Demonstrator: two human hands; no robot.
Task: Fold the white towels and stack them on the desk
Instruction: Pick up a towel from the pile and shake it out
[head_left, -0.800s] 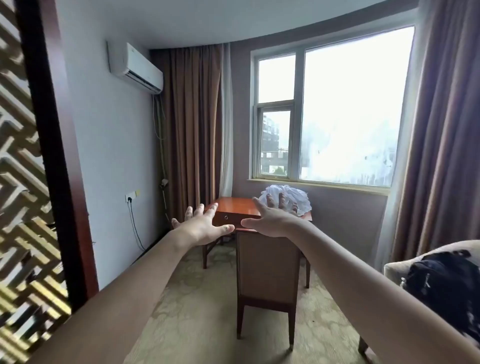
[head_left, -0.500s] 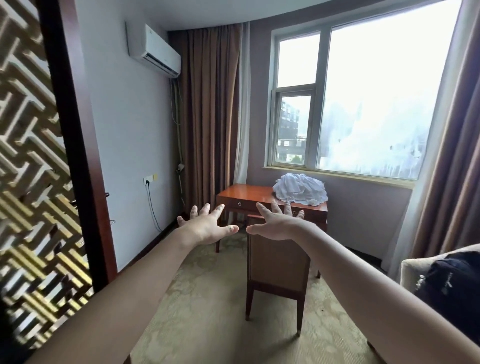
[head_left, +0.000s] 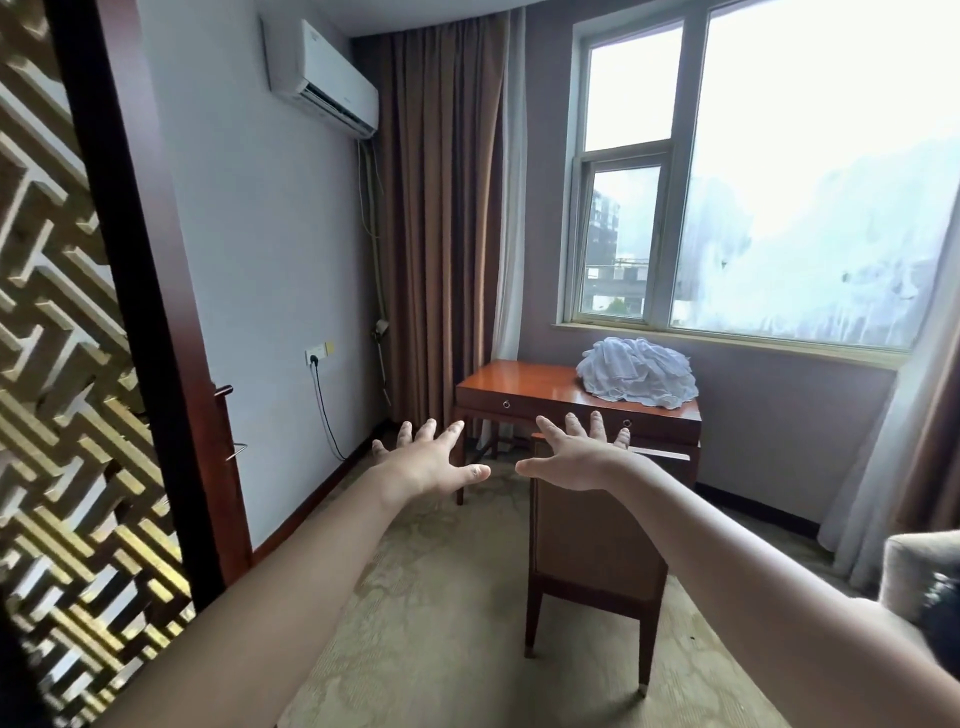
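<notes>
The left hand (head_left: 426, 462) and right hand (head_left: 576, 462) reach forward, fingers spread, holding nothing. The towels (head_left: 636, 376), heaped on the desk (head_left: 519, 384) well beyond the right hand, look nearer than before; folding hasn't begun.

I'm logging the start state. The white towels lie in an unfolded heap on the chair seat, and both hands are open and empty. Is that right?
Not quite. The head view shows the unfolded heap of white towels on the desk, not on the chair in front of it. The left hand and right hand are indeed open and empty.
</notes>
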